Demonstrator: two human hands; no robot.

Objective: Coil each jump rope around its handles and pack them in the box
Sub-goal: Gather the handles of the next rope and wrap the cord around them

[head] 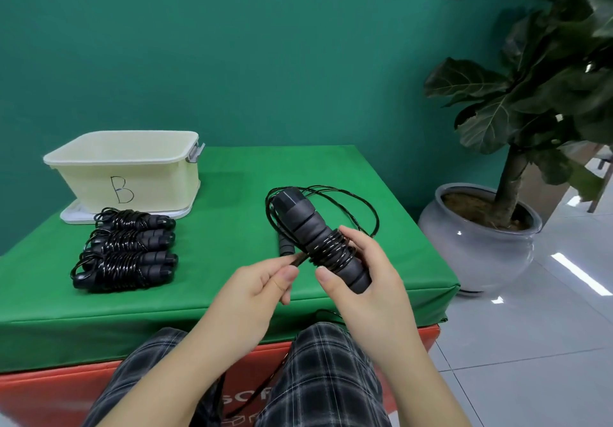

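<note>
Right hand (361, 267) grips black jump rope handles (318, 240), cord partly wound round them, above green worktop (232, 194). Left hand (262, 280) pinches the loose cord (298, 259) beside the coil. Three coiled ropes (124, 249) lie in front of cream box (126, 171) marked B, at the worktop's far left.

Indoor room, office or studio type; exact kind unclear. Evidence: plain teal painted wall (232, 45); glossy grey floor tiles (530, 343); large-leaved potted plant in rounded grey ceramic pot (477, 247); green-covered padded table (232, 294).
</note>
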